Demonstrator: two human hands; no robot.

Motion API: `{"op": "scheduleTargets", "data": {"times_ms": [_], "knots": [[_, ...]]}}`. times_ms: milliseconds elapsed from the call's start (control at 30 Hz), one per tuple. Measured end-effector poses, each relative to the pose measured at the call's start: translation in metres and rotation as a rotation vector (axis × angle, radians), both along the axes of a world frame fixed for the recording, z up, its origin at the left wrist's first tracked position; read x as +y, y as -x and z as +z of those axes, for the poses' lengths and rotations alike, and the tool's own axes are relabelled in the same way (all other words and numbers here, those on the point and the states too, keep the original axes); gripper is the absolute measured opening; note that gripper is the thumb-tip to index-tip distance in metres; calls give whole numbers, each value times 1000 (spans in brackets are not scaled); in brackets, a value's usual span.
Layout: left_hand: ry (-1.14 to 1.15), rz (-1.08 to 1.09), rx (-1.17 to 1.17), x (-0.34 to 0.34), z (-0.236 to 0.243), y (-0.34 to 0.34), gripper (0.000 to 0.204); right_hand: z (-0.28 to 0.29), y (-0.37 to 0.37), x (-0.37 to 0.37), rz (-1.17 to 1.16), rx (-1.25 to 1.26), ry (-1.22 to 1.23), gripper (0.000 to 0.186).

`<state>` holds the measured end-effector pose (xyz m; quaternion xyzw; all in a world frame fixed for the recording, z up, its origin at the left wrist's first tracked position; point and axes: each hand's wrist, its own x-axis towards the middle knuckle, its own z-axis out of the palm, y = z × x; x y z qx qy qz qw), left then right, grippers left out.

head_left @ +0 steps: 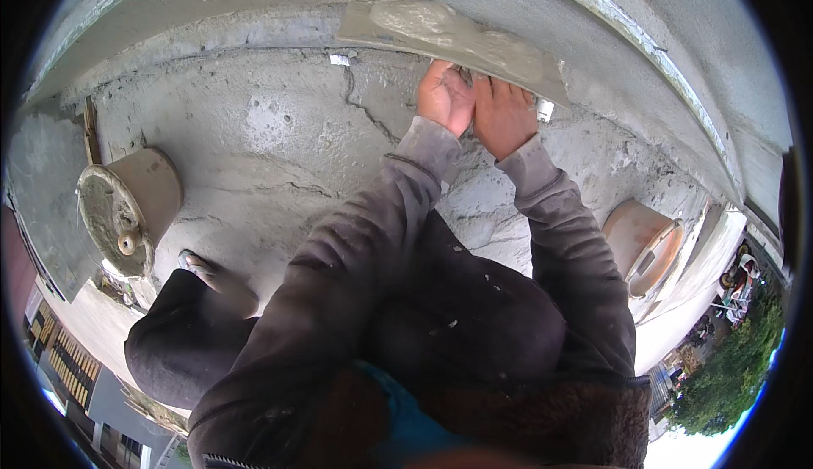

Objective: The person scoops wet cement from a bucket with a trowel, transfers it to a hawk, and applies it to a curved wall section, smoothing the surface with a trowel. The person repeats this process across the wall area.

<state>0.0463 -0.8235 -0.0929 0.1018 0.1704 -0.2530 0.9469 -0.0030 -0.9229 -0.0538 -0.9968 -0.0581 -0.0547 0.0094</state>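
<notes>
Two hands work side by side at the near edge of the long flat board (362, 29), which sits at the far side of the cracked cement surface (288, 143): your left hand (446, 98) and right hand (506, 115) each curl closed on it, though hidden fingertips leave the firmness of your grip unclear. Best keep both wrists steady and pressure even, since the wet mortar (449, 29) on top could slide if either end dips.
</notes>
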Motion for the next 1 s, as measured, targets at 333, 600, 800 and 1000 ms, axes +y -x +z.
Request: {"op": "scheduleTargets", "data": {"times_ms": [333,600,800,1000], "knots": [[-274,-154,-88,25,56,-21,71,35,-67,1,16,76,-155,27],[-217,-152,-191,33,109,-22,74,84,-71,8,0,-73,-107,24],[-123,-180,-265,31,154,-20,75,140,-63,5,-34,-165,-55,28],[-398,-728,-645,73,184,-11,54,169,-20,-12,48,-450,-67,26]]}}
